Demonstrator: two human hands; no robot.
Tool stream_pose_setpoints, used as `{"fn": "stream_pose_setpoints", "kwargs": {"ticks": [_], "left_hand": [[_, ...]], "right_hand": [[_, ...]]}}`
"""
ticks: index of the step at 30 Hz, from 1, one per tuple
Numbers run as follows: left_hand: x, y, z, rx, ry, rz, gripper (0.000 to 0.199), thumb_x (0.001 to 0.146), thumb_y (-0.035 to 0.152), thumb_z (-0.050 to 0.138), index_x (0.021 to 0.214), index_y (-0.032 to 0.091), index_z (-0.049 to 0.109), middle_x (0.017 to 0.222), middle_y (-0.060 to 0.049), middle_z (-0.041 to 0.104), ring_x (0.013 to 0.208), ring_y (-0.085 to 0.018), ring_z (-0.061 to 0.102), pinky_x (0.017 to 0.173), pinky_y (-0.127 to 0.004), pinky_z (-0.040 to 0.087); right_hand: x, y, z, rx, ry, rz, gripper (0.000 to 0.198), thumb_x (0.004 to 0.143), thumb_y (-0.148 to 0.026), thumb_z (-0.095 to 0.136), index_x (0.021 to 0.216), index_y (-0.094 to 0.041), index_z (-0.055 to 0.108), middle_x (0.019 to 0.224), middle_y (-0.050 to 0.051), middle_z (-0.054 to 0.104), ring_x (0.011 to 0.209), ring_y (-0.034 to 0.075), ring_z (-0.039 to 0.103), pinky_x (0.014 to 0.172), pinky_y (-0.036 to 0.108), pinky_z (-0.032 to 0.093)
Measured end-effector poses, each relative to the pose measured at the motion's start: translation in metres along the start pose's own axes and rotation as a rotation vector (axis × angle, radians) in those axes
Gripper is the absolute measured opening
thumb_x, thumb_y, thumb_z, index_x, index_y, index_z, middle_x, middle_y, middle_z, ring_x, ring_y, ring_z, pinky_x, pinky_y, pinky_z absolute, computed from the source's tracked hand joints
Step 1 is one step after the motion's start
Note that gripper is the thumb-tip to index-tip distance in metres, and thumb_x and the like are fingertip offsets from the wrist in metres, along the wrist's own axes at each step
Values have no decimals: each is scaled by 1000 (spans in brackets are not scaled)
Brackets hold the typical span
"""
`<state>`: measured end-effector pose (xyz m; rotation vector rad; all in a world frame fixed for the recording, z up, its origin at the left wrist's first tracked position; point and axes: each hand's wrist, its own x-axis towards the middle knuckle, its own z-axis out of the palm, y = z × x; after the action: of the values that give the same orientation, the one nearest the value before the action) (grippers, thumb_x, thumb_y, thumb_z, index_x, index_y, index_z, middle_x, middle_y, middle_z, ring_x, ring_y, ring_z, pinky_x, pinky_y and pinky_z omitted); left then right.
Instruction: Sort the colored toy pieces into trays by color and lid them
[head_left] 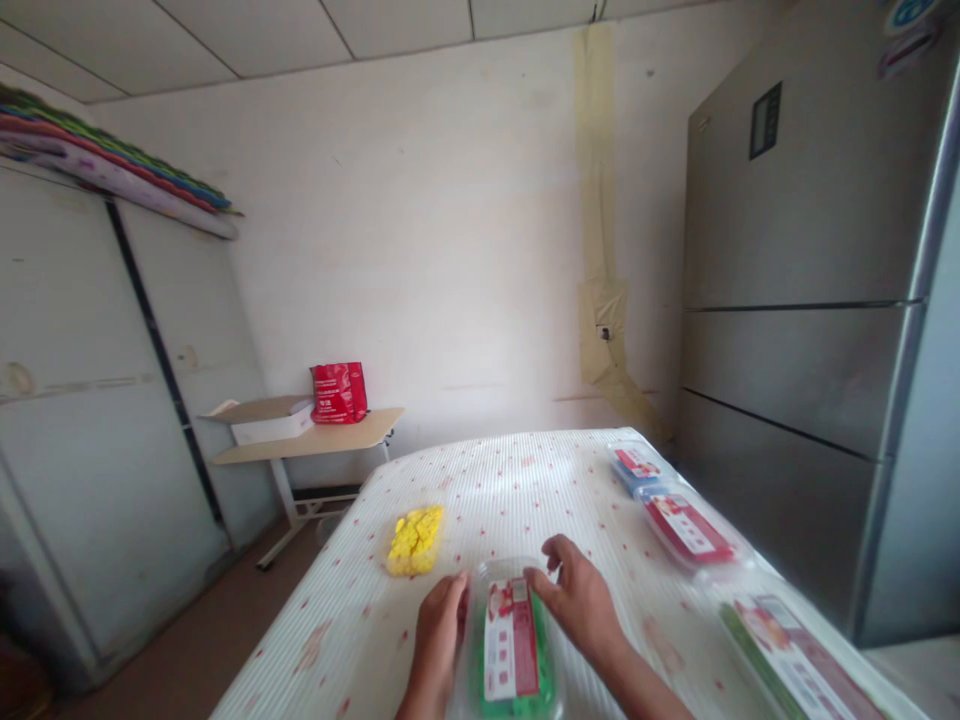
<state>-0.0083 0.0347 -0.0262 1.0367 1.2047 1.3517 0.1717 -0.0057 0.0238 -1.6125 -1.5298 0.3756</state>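
A clear plastic box [551,655] with green contents and a red-and-white label stands on the table right in front of me. My left hand [441,625] holds its left side, thumb near the upper corner and the other fingers mostly hidden. Over the upper right edge is my right hand [581,590], its thumb at the label and its other fingers bent and apart. Beyond my left hand sits a clear tub of yellow crumbly pieces [416,540], with no label on its top.
Along the table's right edge lie a blue labelled box [636,465], a red one [694,530] and another green one [799,660]. A striped, spotted cloth covers the table [502,480]. A fridge [787,400] stands right; a side table [349,432] holds a red bag [339,393].
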Motion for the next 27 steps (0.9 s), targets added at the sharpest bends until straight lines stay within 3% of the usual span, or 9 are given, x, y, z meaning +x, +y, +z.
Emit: {"fn": "stream_pose_setpoints", "kwargs": {"ticks": [3,5,6,8,10,12,17,21,27], "left_hand": [[-5,0,-5,-86,-33,-17,37,55,50,66,61,15,56,55,4,57,53,-13,54,53,-24,42],[-4,-1,-8,-201,-36,-41,31,56,43,67,64,15,57,57,3,58,56,-13,55,56,-24,43],[-3,-3,-10,-255,-25,-59,28,57,40,67,66,15,58,59,2,59,58,-13,56,58,-25,44],[0,-5,-12,-329,18,-105,26,56,35,68,70,14,60,62,1,61,61,-14,59,60,-25,46],[3,-8,-15,-372,47,-128,28,54,32,69,72,13,61,63,-1,63,61,-14,59,60,-25,46],[4,-10,-16,-396,50,-136,29,53,32,71,73,12,61,62,-1,63,59,-13,59,57,-24,46],[2,-9,-16,-390,27,-139,31,53,33,72,73,11,62,60,-1,61,56,-11,57,54,-22,44],[1,-7,-14,-395,14,-118,30,54,32,73,72,11,63,61,-2,60,56,-11,56,54,-23,44],[-1,-7,-11,-365,11,-90,30,53,32,73,71,11,63,61,-2,61,57,-11,55,54,-23,43]], "right_hand": [[-24,-19,-2,-103,-85,-411,29,66,-33,62,92,-21,58,95,4,62,88,20,54,75,29,42],[-40,-18,21,-223,-138,-678,24,66,-35,65,87,-24,62,97,3,64,88,22,55,75,32,42],[-47,-14,37,-293,-94,-756,9,73,-30,60,79,-25,62,92,1,66,85,20,56,75,33,42],[-56,0,69,-381,17,-792,8,79,-26,55,78,-24,63,83,1,69,77,19,57,77,36,43],[-59,11,87,-426,51,-785,13,82,-26,51,86,-25,63,91,3,69,84,22,58,80,41,42],[-54,14,83,-484,-10,-732,17,84,-25,47,93,-25,62,101,4,67,93,24,56,86,45,39],[-9,8,26,-649,-161,-383,31,87,-15,38,113,-21,55,120,9,57,113,26,46,95,47,29],[44,24,1,-760,-80,-222,34,86,-9,34,110,-20,56,110,10,60,105,23,51,92,44,31],[88,41,15,-819,125,-19,35,86,-5,29,104,-15,58,101,13,62,101,25,51,93,49,26]]}}
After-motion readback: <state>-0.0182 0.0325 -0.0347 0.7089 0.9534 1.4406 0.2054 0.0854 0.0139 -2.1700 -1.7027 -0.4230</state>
